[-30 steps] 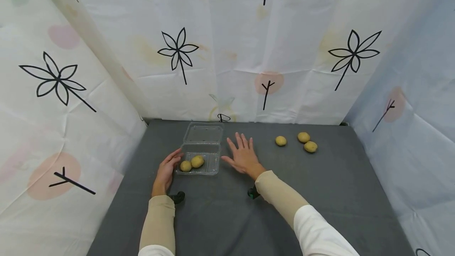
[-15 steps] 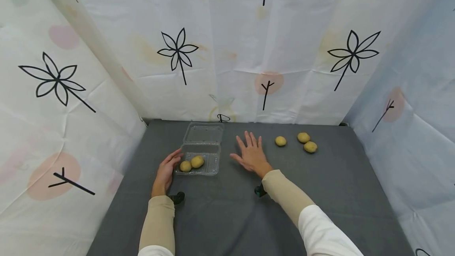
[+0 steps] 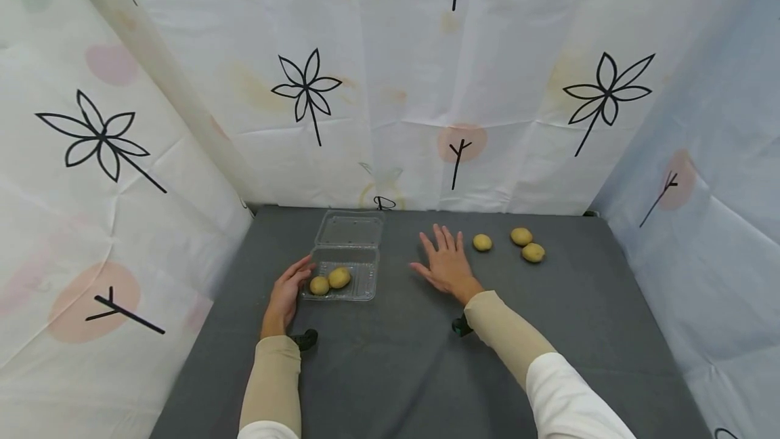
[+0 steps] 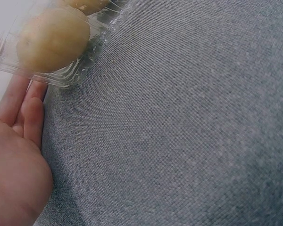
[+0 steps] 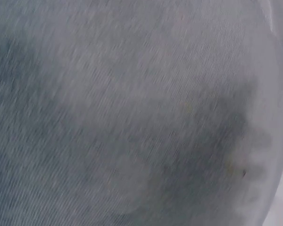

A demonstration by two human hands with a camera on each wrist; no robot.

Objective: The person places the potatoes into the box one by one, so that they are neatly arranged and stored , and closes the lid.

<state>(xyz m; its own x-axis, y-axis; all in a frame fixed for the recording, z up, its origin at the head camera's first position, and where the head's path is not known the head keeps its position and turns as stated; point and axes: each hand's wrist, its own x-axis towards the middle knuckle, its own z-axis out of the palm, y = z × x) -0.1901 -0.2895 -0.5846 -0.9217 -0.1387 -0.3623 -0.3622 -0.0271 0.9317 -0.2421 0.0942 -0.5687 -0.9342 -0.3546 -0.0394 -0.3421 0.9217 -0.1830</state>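
In the head view, a clear plastic clamshell container (image 3: pixel 364 275) lies with its lid folded back at the left of the table. Two yellow potatoes (image 3: pixel 339 277) sit in its left part; a larger one (image 4: pixel 54 40) shows through the plastic in the left wrist view. My left hand (image 3: pixel 285 295) touches the container's left side, its fingers (image 4: pixel 14 96) extended along the wall. With fingers spread, my right hand (image 3: pixel 449 265) hovers over the table and holds nothing. A single potato (image 3: pixel 482 242) lies just beyond it to the right.
Two more potatoes (image 3: pixel 527 244) lie close together farther right. Grey cloth covers the table (image 3: pixel 390 371). Patterned white curtains (image 3: pixel 390 87) enclose the back and both sides. The right wrist view shows blurred cloth and a hand's shadow.
My right hand has moved rightward from beside the container toward the single potato, fingers spread throughout. The left hand, container and potatoes stay in place.
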